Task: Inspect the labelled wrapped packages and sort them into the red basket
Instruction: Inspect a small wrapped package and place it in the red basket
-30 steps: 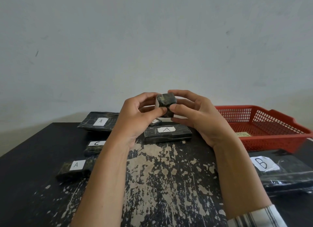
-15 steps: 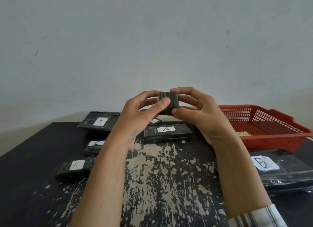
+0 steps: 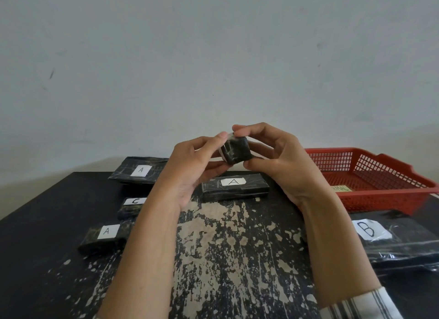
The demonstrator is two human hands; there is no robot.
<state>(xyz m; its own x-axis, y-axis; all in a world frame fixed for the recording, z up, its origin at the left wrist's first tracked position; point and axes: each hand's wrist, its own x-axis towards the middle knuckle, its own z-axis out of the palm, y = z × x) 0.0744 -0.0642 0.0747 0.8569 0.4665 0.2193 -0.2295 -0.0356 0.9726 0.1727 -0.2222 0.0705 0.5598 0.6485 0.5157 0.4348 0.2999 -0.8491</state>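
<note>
Item: small wrapped packet (image 3: 236,150), held above the tabletop (image 3: 35,223), left of the basket (image 3: 380,196). Your left grip (image 3: 190,169) and right grip (image 3: 280,161) both pinch its edges. Probably light and firm with slick film, so hold it across opposite faces.

A black table (image 3: 47,223) lies below the grip, its paint worn off in pale flecked patches (image 3: 213,214) straight beneath and nearer the camera. Behind and above the grip rises a plain whitish wall (image 3: 213,57), with a small dark mark (image 3: 51,73) far up to the left.
</note>
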